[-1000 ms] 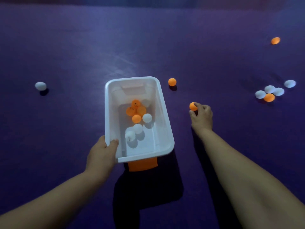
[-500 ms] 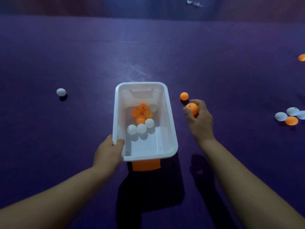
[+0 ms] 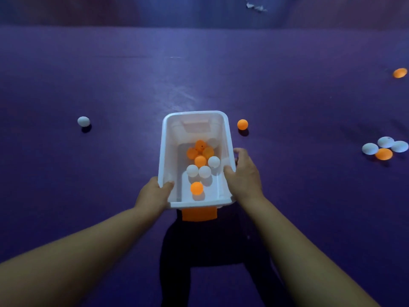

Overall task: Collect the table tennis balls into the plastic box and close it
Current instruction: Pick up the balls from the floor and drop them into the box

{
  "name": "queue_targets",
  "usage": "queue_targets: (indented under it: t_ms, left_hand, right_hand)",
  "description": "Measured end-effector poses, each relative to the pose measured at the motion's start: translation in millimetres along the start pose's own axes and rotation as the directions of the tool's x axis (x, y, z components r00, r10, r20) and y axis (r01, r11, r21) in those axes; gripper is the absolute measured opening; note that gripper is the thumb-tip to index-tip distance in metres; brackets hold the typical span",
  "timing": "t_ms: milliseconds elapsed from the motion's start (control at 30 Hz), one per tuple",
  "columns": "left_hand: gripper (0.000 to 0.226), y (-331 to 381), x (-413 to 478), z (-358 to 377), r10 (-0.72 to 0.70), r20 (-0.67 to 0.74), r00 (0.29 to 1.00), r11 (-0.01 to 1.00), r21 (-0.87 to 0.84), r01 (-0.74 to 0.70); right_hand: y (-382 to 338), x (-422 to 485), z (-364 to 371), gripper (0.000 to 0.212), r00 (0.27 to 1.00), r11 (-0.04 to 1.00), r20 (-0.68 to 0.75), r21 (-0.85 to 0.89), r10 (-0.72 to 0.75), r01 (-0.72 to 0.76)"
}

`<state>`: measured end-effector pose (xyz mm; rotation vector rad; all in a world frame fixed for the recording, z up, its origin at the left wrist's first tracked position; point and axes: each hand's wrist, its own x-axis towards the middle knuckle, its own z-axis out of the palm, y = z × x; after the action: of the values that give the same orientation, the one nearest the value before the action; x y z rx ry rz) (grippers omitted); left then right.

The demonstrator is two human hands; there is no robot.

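Rectangular translucent plastic box [image 3: 228,138], smooth round balls [image 3: 200,161], both hands [image 3: 152,194] gripping rims

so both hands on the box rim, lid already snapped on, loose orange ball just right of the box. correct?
Not quite: the head view shows no lid on the plastic box; it is open, with balls visible inside. The rest holds: the left hand and right hand each grip a side of the rim, and a loose orange ball lies just right of the box.

Both bare forearms reach forward. Left hand [image 3: 152,193] curled, thumb hooked over the near-left rim of the plastic box [image 3: 224,120]. Right hand [image 3: 244,176] clasps its right wall, fingers bent.
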<state>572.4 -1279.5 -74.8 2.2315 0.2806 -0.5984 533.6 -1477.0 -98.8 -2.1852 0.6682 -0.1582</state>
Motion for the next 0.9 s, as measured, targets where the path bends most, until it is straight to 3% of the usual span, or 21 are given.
queue_targets:
  t_ms: [67, 133, 167, 233, 300, 367, 400, 533, 667, 833, 900]
  left_hand:
    - [0.040, 7.7, 3.1, -4.4, 0.009, -0.020, 1.000, 0.988, 0.157, -0.006]
    - [0.044, 24.1, 2.9, -14.6, 0.109, -0.048, 0.993, 0.898, 0.433, -0.078]
    - [0.044, 35.2, 2.1, -21.7, 0.197, -0.025, 0.980, 0.827, 0.542, -0.152]
    - [0.046, 64.2, -0.6, -39.7, 0.323, 0.179, 0.929, 0.622, 0.700, -0.351]
    - [0.050, 92.9, -0.6, -61.4, 0.240, 0.425, 0.873, 0.372, 0.790, -0.487]
    - [0.047, 114.0, 2.7, -83.1, 0.134, 0.497, 0.857, 0.202, 0.833, -0.515]
    - [0.042, 121.6, 5.7, -92.3, 0.159, 0.494, 0.855, 0.165, 0.840, -0.516]
    - [0.021, 129.8, 19.0, -96.9, 0.483, 0.403, 0.777, 0.184, 0.822, -0.540]
    - [0.020, 123.2, 47.1, -69.5, 0.592, 0.440, 0.675, 0.173, 0.748, -0.640]
    - [0.018, 100.2, 107.8, -65.2, 0.633, 0.274, 0.724, 0.445, 0.636, -0.630]
    - [0.018, 90.3, 136.0, -69.7, 0.707, 0.230, 0.669, 0.438, 0.601, -0.669]
  right_hand:
    - [-4.3, -2.2, -2.9, 0.042, 1.000, 1.000, 0.019, -0.023, 0.000, 0.001]
    - [-10.2, -5.5, -8.6, 0.049, 1.000, 0.994, 0.026, -0.112, 0.013, -0.010]
    - [-13.8, -7.5, -12.8, 0.053, 1.000, 0.989, 0.014, -0.149, 0.018, -0.016]
    - [-21.7, -10.5, -23.9, 0.056, 1.000, 0.981, -0.019, -0.195, 0.014, -0.017]
    - [-28.9, -12.3, -34.4, 0.056, 1.000, 0.969, -0.018, -0.249, 0.005, -0.009]
    - [-34.7, -12.4, -42.3, 0.056, 1.000, 0.952, 0.013, -0.306, 0.003, 0.001]
    - [-37.8, -11.5, -45.3, 0.055, 0.999, 0.945, 0.034, -0.326, 0.000, 0.011]
    - [-50.2, -1.8, -52.1, 0.044, 0.993, 0.929, 0.115, -0.361, -0.042, 0.081]
    - [-62.2, 17.3, -51.6, 0.036, 0.990, 0.926, 0.135, -0.368, -0.042, 0.089]
    - [-70.7, 40.5, -55.2, 0.029, 0.989, 0.928, 0.139, -0.372, 0.040, 0.014]
    - [-77.7, 51.0, -51.7, 0.028, 0.987, 0.936, 0.148, -0.353, 0.057, -0.001]
